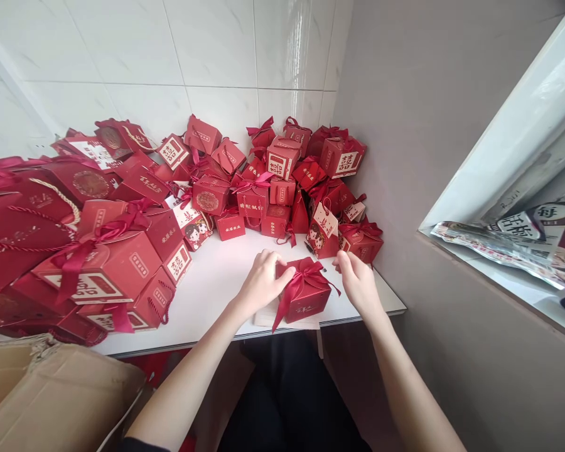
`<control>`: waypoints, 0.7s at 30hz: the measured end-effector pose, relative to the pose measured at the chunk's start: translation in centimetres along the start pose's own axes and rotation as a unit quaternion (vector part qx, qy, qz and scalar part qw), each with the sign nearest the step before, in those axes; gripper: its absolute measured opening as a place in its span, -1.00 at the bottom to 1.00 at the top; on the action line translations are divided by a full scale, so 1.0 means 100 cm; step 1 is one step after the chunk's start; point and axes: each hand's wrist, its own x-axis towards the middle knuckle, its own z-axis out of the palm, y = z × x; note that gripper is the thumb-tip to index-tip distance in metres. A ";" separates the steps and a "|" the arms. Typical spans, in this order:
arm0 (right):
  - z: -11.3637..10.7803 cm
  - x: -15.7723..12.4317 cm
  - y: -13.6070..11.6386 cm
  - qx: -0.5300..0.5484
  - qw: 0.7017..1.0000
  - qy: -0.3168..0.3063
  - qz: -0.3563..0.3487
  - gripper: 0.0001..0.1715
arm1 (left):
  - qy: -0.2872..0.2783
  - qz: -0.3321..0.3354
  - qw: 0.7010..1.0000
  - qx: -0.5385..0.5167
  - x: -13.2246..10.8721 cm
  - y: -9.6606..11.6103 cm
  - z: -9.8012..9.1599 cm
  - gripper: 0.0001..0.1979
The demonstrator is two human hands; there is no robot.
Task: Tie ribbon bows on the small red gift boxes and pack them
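A red gift box (pixel 306 301) with a satin ribbon bow (pixel 306 273) on top stands at the table's front edge. My left hand (pixel 266 279) is closed on the box's left upper side, its thumb against the ribbon and its fingers partly hidden behind. To the right of the box, my right hand (pixel 355 279) is raised with thumb and fingers pinched together; anything between them is too small to make out. One ribbon tail hangs down the box's front left, and another sticks out toward my right hand. Under the box lies a pale flat sheet (pixel 263 319).
Many red gift boxes (pixel 254 199) are piled along the tiled wall and at the left of the white table (pixel 216 270). A cardboard carton (pixel 70 395) is at the lower left. On the right, a sill holds printed packaging (pixel 503 251) beside a grey wall.
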 end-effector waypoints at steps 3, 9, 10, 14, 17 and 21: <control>0.003 0.018 -0.002 -0.034 0.991 -0.121 0.050 -0.41 | 0.007 -0.026 1.000 0.016 -0.001 0.005 0.000 -0.79; 0.016 0.020 -0.003 -0.035 0.987 -0.158 0.017 -0.43 | 0.017 -0.038 0.999 0.009 -0.004 0.010 0.007 -0.79; 0.018 0.018 -0.002 -0.024 0.987 -0.160 0.010 -0.45 | 0.025 -0.040 0.999 0.007 -0.005 0.011 0.008 -0.79; 0.022 0.015 0.004 0.032 0.987 -0.157 0.008 -0.52 | 0.070 -0.062 0.996 0.001 -0.009 0.012 0.017 -0.81; 0.024 0.014 0.010 0.077 0.984 -0.156 0.020 -0.51 | 0.105 -0.061 0.993 0.001 -0.011 0.012 0.021 -0.83; 0.025 0.013 0.018 0.125 0.979 -0.158 0.027 -0.47 | 0.126 -0.079 0.989 -0.002 -0.015 0.012 0.027 -0.84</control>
